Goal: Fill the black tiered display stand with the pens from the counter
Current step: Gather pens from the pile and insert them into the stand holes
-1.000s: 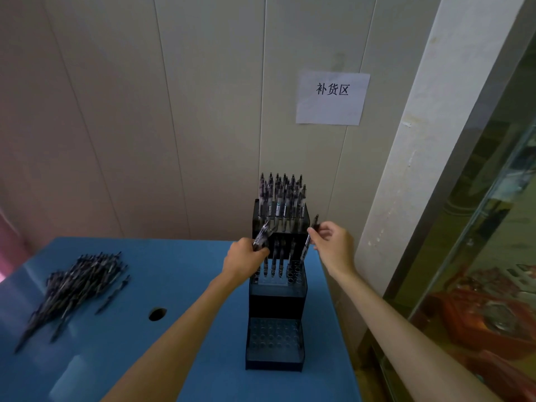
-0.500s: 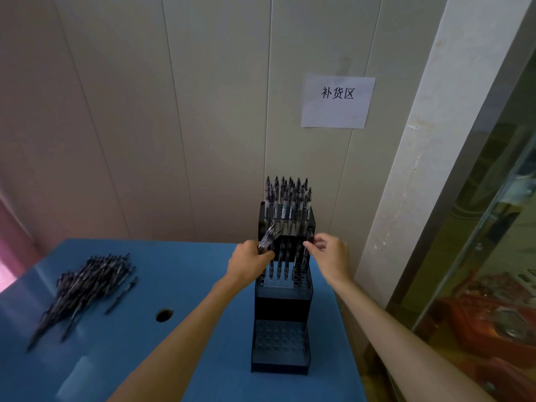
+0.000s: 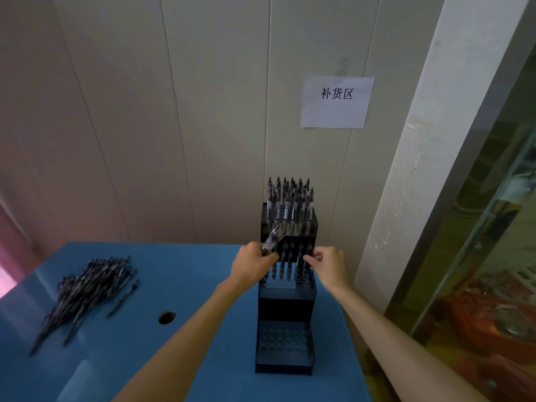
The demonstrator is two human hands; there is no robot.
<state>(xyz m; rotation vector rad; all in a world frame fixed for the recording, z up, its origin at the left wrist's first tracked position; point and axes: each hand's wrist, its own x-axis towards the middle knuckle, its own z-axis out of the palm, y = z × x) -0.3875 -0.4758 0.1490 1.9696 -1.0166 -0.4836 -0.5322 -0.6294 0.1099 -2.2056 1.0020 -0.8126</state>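
The black tiered display stand (image 3: 285, 307) stands on the right side of the blue counter (image 3: 179, 285). Its top tier is packed with upright pens (image 3: 290, 203), its middle tier holds several pens, and its bottom tier (image 3: 284, 340) shows bare holes. My left hand (image 3: 252, 264) grips a small bunch of pens (image 3: 271, 237) that stick up beside the middle tier's left edge. At that tier's right side, my right hand (image 3: 327, 265) pinches a pen (image 3: 309, 253) standing in the tier. A loose pile of pens (image 3: 87, 288) lies on the counter's left.
A round hole (image 3: 167, 317) is cut in the counter between the pile and the stand. The panelled wall behind carries a paper sign (image 3: 336, 102). A white pillar (image 3: 412, 158) and a glass pane (image 3: 487, 242) close off the right; the counter's right edge runs just past the stand.
My right hand has lowered its pen from above the middle tier down into it. My left hand has held its bunch in about the same place.
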